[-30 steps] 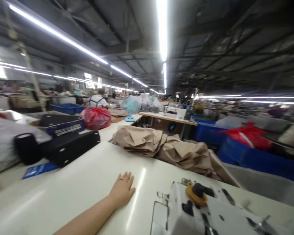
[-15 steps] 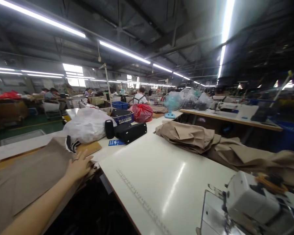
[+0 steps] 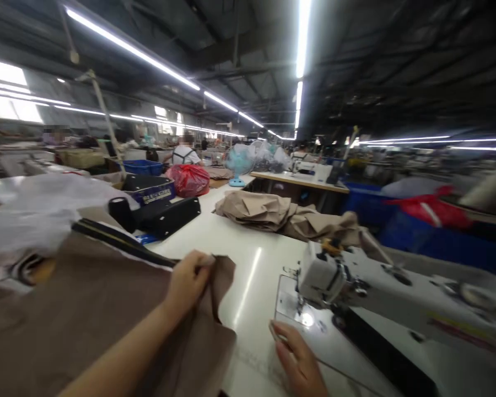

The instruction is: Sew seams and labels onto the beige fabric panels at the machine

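My left hand (image 3: 190,281) is closed on the edge of a brown fabric piece (image 3: 119,298), lifting it over the white table. A black zipper strip (image 3: 124,240) with a white edging runs along the top of the cloth towards my fingers. My right hand (image 3: 297,358) is low over the table, just in front of the sewing machine (image 3: 322,275). Its thumb and forefinger are curved and a little apart, and I make out nothing held between them. The machine's needle area and metal plate (image 3: 287,298) are beyond the right fingertips.
Crumpled brown fabric (image 3: 260,209) lies along the table's far side. Black pieces (image 3: 165,215), a white plastic bag (image 3: 45,204), a printed box (image 3: 157,191), a red bag (image 3: 190,179) and a blue fan (image 3: 236,165) stand further back. Blue bins (image 3: 364,198) are at the right.
My left hand was resting on the brown fabric at the left; it now grips the fabric and has brought it right over the table. My right hand has come into view. The view has turned right.
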The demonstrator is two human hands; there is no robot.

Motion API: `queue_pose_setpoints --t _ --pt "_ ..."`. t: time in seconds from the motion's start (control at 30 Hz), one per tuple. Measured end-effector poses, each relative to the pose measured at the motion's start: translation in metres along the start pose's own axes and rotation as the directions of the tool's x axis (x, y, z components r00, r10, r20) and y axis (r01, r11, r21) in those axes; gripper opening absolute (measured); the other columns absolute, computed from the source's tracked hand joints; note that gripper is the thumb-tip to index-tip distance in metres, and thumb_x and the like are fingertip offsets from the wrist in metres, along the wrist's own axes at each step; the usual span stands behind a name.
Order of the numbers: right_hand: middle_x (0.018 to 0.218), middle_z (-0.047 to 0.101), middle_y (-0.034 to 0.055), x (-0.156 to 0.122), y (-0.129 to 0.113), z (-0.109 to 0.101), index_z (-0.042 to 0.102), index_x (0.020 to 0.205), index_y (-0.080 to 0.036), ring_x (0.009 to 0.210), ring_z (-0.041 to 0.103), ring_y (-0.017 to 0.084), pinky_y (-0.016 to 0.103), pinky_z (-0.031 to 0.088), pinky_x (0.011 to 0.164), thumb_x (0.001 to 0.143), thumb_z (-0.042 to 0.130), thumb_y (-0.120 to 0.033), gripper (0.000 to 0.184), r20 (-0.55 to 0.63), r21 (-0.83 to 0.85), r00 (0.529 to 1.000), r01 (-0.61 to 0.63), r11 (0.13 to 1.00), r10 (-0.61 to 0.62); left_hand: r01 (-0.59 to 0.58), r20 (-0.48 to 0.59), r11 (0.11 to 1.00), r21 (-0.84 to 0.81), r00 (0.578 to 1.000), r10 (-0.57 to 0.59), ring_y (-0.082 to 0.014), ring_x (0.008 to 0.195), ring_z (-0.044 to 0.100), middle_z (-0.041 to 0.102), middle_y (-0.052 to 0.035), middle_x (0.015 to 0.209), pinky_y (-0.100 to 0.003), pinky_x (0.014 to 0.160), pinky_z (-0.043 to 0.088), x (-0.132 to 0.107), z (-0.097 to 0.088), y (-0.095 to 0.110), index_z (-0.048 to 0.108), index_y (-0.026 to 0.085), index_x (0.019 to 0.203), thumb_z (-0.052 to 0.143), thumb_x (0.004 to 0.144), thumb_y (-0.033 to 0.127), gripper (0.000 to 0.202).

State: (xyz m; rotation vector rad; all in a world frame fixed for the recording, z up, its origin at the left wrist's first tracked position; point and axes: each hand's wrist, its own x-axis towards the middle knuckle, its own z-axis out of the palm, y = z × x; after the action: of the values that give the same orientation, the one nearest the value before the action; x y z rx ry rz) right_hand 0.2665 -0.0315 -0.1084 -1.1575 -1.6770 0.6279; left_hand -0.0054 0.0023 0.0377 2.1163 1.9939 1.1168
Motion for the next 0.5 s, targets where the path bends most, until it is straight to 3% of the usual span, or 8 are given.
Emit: queue_pose_setpoints --t 0.07,0.17,0.2,0.23,0.3,0.37,0.4,0.5 --pt "0.112 0.062 0.0113 0.004 -0.018 0.012 0.054 0.116 -0.021 0.095 0.061 0.023 0.034 0.052 0.075 0.088 0.039 -0.044 0.040 0.046 0.165 0.980 -0.199 0.966 0.194 -0.161 0.290 0.960 -0.228 0.930 0.225 -0.0189 0.081 0.059 0.065 -0.0057 0.085 -0.028 0.074 0.048 -0.023 0.063 0.028 0.058 0.019 0.084 0.040 0.080 0.034 0.023" --pt "0.103 0.065 0.0108 0.012 -0.026 0.010 0.058 0.106 -0.016 0.093 0.062 0.024 0.034 0.049 0.079 0.079 0.052 -0.039 0.037 0.024 0.210 0.945 -0.324 0.923 0.326 -0.283 0.554 0.862 -0.421 0.672 0.491 -0.0205 0.092 0.058 0.066 -0.0053 0.099 -0.030 0.083 0.045 -0.045 0.110 0.044 0.061 0.022 0.096 0.047 0.079 0.037 0.027" --pt "0.098 0.066 0.0100 0.015 -0.027 0.007 0.059 0.102 -0.015 0.089 0.062 0.024 0.033 0.049 0.076 0.075 0.054 -0.037 0.034 0.022 0.204 0.929 -0.366 0.908 0.369 -0.285 0.573 0.850 -0.444 0.639 0.514 -0.0197 0.093 0.058 0.067 -0.0046 0.099 -0.029 0.084 0.045 -0.042 0.113 0.043 0.062 0.022 0.096 0.043 0.082 0.036 0.027" --pt "0.092 0.067 0.0087 0.017 -0.026 0.003 0.061 0.097 -0.015 0.083 0.063 0.023 0.032 0.049 0.072 0.073 0.055 -0.034 0.031 0.026 0.185 0.912 -0.408 0.894 0.410 -0.283 0.570 0.855 -0.434 0.649 0.504 -0.0189 0.092 0.058 0.067 -0.0046 0.098 -0.029 0.084 0.044 -0.035 0.112 0.040 0.062 0.022 0.096 0.037 0.085 0.035 0.030" --pt "0.077 0.067 0.0052 0.021 -0.027 -0.001 0.063 0.082 -0.015 0.070 0.061 0.020 0.028 0.047 0.061 0.072 0.053 -0.030 0.021 0.036 0.117 0.877 -0.480 0.870 0.479 -0.290 0.554 0.911 -0.293 0.725 0.409 -0.0202 0.096 0.057 0.066 -0.0068 0.100 -0.031 0.087 0.042 -0.010 0.104 0.030 0.062 0.021 0.095 0.030 0.087 0.033 0.036" --pt "0.060 0.059 0.0011 0.024 -0.028 0.001 0.058 0.064 -0.016 0.060 0.056 0.018 0.026 0.041 0.055 0.070 0.051 -0.027 0.014 0.013 0.041 0.860 -0.511 0.859 0.511 -0.314 0.597 0.949 -0.033 0.755 0.271 -0.0258 0.107 0.052 0.063 -0.0093 0.107 -0.038 0.092 0.037 0.019 0.093 0.016 0.062 0.020 0.098 0.038 0.082 0.036 0.033" --pt "0.054 0.054 -0.0009 0.024 -0.028 0.003 0.053 0.057 -0.017 0.056 0.052 0.016 0.025 0.038 0.052 0.068 0.052 -0.026 0.014 -0.012 0.016 0.858 -0.514 0.858 0.514 -0.320 0.652 0.946 0.050 0.728 0.212 -0.0276 0.106 0.052 0.063 -0.0092 0.106 -0.039 0.091 0.038 0.031 0.089 0.008 0.063 0.021 0.095 0.045 0.076 0.038 0.031" --pt "0.049 0.039 -0.0052 0.020 -0.029 0.011 0.038 0.049 -0.020 0.052 0.040 0.012 0.023 0.032 0.050 0.065 0.054 -0.025 0.023 -0.131 -0.030 0.868 -0.486 0.873 0.478 -0.343 0.811 0.938 0.047 0.562 0.165 -0.0252 0.090 0.058 0.066 -0.0055 0.092 -0.031 0.077 0.043 0.049 0.079 -0.013 0.065 0.022 0.081 0.057 0.063 0.036 0.024"
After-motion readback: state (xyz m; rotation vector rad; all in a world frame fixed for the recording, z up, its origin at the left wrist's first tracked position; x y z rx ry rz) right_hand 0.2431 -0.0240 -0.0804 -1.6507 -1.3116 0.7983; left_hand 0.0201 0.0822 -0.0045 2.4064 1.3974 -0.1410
